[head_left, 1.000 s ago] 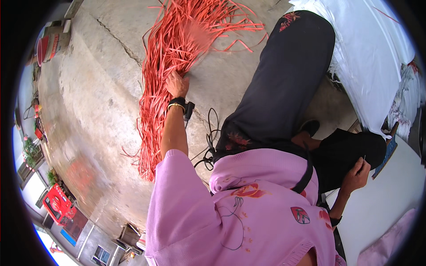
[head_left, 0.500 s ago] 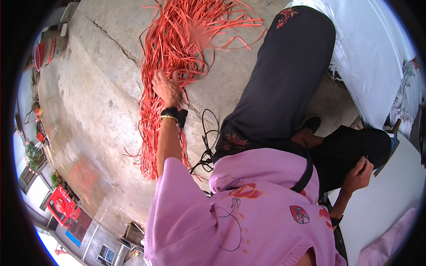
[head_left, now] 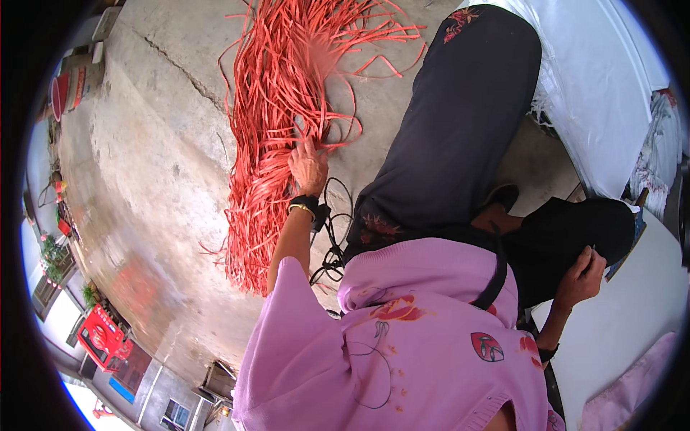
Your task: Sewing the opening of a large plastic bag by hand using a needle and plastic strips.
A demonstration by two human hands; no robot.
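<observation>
A long bundle of flat red plastic straps lies spread over the concrete floor, left of my legs. My left hand is at the bundle's right side, its fingers closed around a few strands; a loop of strap curves out to the right near the fingertips. The strands partly hide these fingers. At the far right, my right hand rests by my bent knee in black trousers. Its fingers are pinched together, and a tiny tip shows at them, too small to name.
A black cord lies coiled between the straps and my lap. White sheeting hangs at the upper right, above a pale flat surface. A red plastic chair stands at the far left, with boxes higher up.
My left hand has moved right and slightly nearer across the bundle, its fingers closing on strands. A strap loop has shifted right with it. My right hand has hardly moved.
</observation>
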